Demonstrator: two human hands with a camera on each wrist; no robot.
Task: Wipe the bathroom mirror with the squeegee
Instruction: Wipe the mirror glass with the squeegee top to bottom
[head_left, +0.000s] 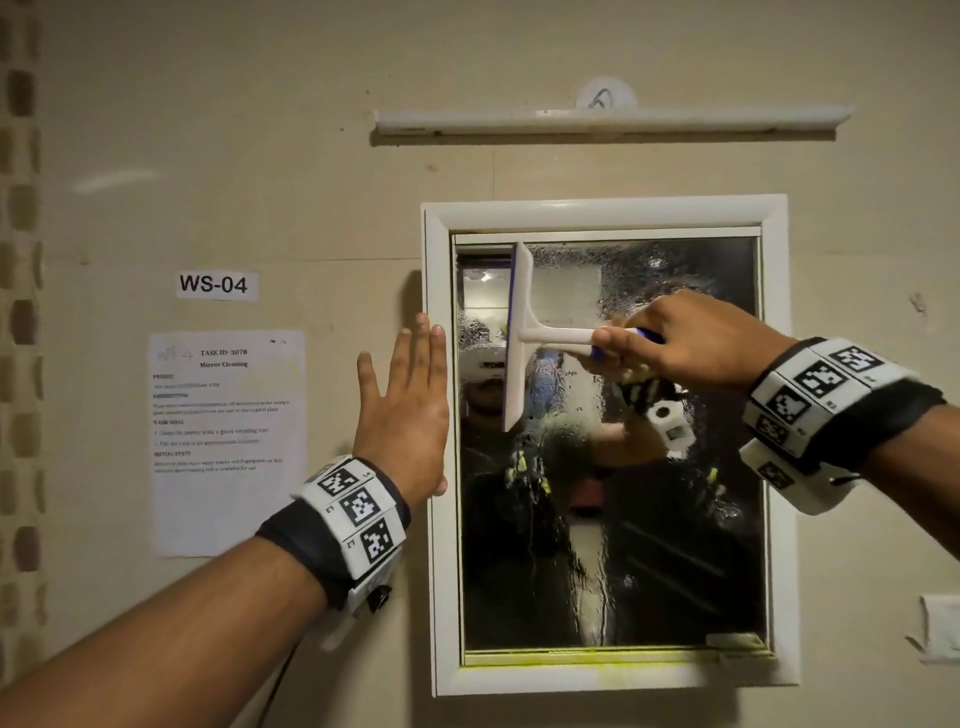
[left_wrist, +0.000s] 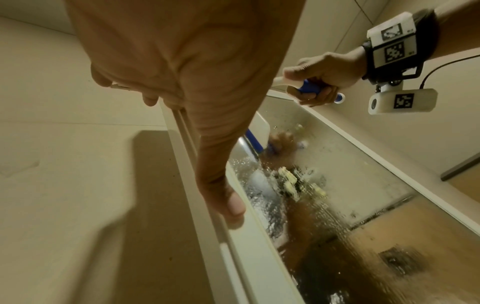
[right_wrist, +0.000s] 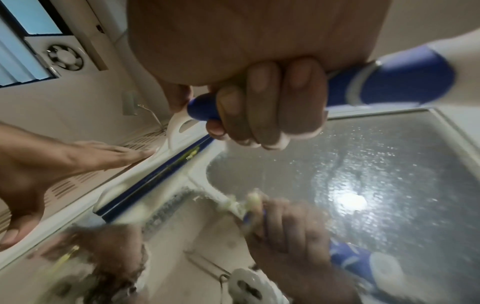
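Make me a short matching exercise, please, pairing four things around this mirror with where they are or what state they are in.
Things:
1. squeegee
2. left hand
3. mirror
4. right hand

Places or states:
A. flat, fingers straight, against the white frame
B. covered in water droplets
C. blade upright on the glass near its upper left corner
D. wrapped round a blue grip

Pairs: 1-C, 2-A, 3-B, 4-D

One mirror, one squeegee, two hands: left hand, right hand. Two paper sheets: label, task sheet. One light bar.
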